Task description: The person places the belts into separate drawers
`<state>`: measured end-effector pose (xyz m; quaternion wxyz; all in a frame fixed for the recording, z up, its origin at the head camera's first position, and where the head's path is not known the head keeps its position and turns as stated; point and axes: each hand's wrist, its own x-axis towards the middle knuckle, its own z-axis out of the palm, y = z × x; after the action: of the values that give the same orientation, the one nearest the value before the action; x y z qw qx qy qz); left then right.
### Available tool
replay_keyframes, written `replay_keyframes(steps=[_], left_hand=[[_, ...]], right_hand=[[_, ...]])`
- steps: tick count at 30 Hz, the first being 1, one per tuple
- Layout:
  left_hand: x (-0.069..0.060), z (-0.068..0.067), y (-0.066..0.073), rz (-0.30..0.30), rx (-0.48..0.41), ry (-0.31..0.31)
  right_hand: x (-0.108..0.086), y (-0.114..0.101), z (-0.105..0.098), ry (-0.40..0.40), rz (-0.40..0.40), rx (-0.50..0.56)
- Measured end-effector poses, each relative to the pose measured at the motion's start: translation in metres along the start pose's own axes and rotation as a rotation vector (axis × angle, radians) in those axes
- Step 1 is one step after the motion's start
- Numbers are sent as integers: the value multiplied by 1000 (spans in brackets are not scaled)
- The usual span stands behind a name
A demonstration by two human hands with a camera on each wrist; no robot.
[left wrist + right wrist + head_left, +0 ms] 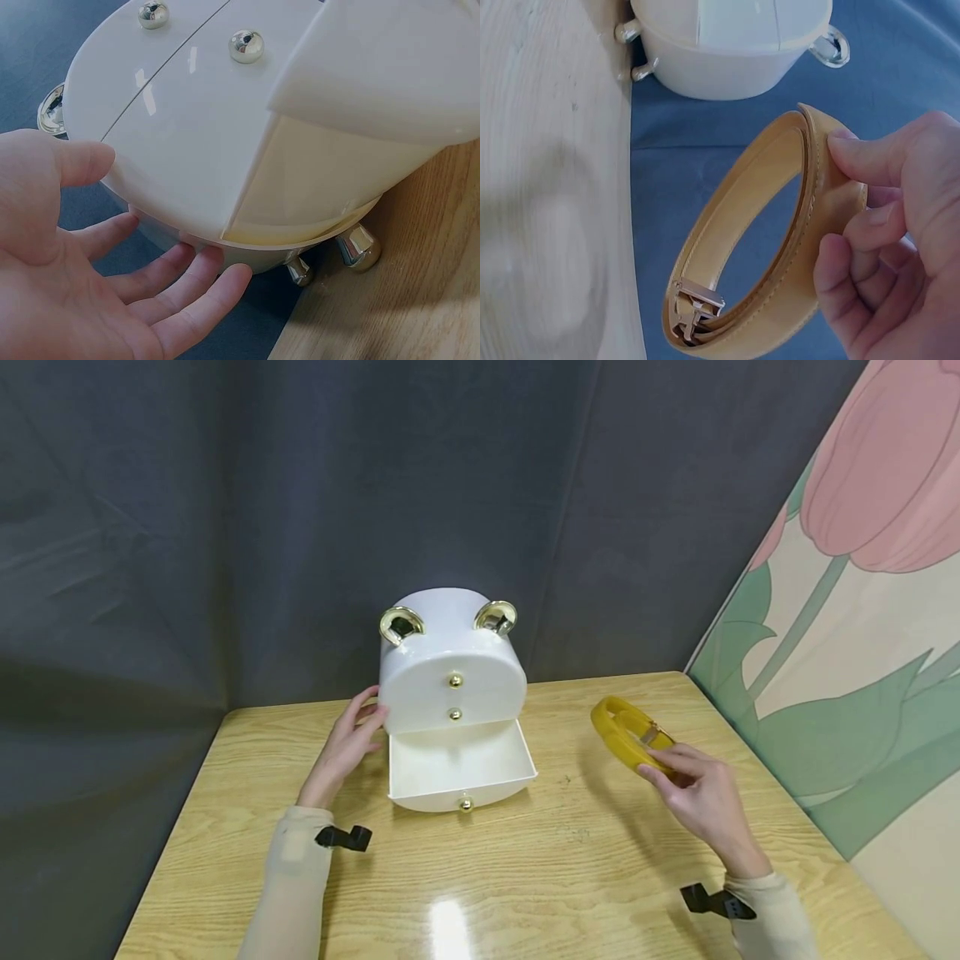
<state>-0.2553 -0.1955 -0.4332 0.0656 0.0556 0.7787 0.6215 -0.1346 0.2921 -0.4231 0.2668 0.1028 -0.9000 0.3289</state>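
A white storage box with gold ear-shaped rings and round gold knobs stands on the table. Its bottom drawer is pulled out, and its inside looks bare. My left hand is at the box's left side, fingers spread and loosely bent along the edge; in the left wrist view the fingertips are by the curved side wall. Off to the right of the box, my right hand pinches a coiled yellow belt between thumb and fingers, above the table. A metal buckle shows inside the coil.
The wooden table runs back to a dark curtain behind the box. On the right rises a panel painted with pink tulips. Small gold feet support the box.
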Motion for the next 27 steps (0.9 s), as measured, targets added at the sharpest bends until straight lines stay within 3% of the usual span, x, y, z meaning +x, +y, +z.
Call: replay_keyframes(steps=[27], left_hand=[[0,-1,2,-13,-12,-4]], right_hand=[[6,-39,12,-84,-228,196]])
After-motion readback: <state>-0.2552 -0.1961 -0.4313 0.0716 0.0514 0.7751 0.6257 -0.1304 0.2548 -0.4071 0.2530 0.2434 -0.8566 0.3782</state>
